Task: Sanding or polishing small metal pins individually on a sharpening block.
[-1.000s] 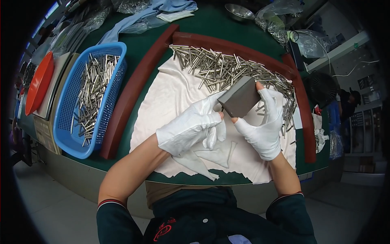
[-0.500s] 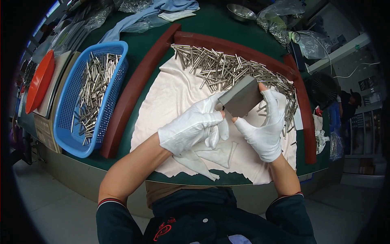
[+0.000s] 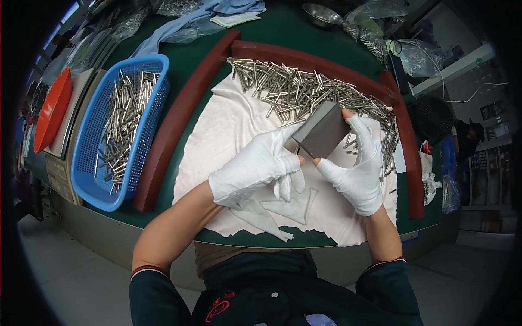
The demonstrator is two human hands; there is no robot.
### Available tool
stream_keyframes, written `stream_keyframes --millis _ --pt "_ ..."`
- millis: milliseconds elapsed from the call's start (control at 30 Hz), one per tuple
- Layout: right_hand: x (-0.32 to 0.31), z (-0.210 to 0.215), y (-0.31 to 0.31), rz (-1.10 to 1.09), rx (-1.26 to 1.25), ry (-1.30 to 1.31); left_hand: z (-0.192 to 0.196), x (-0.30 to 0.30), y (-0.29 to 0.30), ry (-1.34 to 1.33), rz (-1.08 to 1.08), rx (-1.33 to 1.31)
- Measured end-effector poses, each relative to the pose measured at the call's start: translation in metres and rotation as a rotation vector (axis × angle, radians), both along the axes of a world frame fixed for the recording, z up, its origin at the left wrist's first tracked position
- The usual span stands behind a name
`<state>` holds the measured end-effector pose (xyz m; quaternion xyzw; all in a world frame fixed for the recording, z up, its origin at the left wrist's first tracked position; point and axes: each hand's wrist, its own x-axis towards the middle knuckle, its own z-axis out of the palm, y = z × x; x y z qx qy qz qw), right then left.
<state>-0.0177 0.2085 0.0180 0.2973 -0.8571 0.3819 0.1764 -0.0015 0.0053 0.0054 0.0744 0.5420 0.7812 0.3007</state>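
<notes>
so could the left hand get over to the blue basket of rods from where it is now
Probably yes. The left hand is at the grey block over the white cloth, and the blue basket sits open-topped on that same side. Only the low brown rail lies between, which it could likely pass over.

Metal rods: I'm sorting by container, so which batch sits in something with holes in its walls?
The rods in the blue perforated basket at the left; the other pile lies loose on the white cloth inside the brown frame.
</notes>
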Motion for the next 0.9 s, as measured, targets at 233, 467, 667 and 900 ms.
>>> stream_keyframes --millis 233,467,667,900 --pt "0.001 -0.004 0.003 -0.066 0.011 0.029 0.012 0.0 -0.002 -0.071 -0.029 0.004" --pt "0.006 -0.003 -0.002 -0.077 0.076 0.053 0.008 -0.002 -0.002 -0.084 -0.024 -0.048" --pt "0.005 -0.004 0.001 -0.023 0.012 0.053 0.011 0.0 -0.005 -0.078 -0.022 -0.013" --pt "0.007 -0.013 -0.003 -0.062 -0.003 0.327 0.017 0.0 -0.003 -0.084 0.026 0.071"
